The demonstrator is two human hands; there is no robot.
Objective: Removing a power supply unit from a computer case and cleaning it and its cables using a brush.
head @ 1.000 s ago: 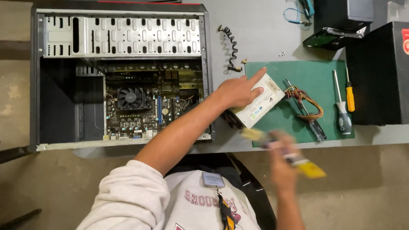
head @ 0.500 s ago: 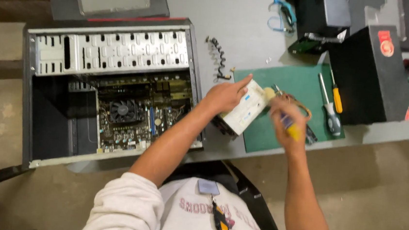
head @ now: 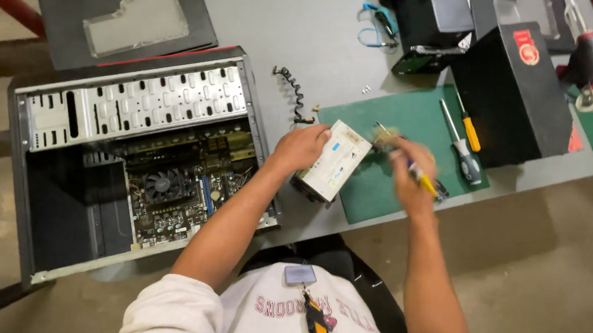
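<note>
1. L hand clamped on pale box-shaped PC component, at near edge of grey tabletop, partly over green mat.
2. R hand closed on yellow-handled brush, blurred; tip just beside component's far end.
3. Open PC case lies to the left, motherboard visible w/ fan.
4. Two screwdrivers on mat, black box beside them.

Power supply box: pale cream-grey. Mat: green. Brush handle: yellow. Computer case: black, silver perforated drive cage. Table: grey.
</note>
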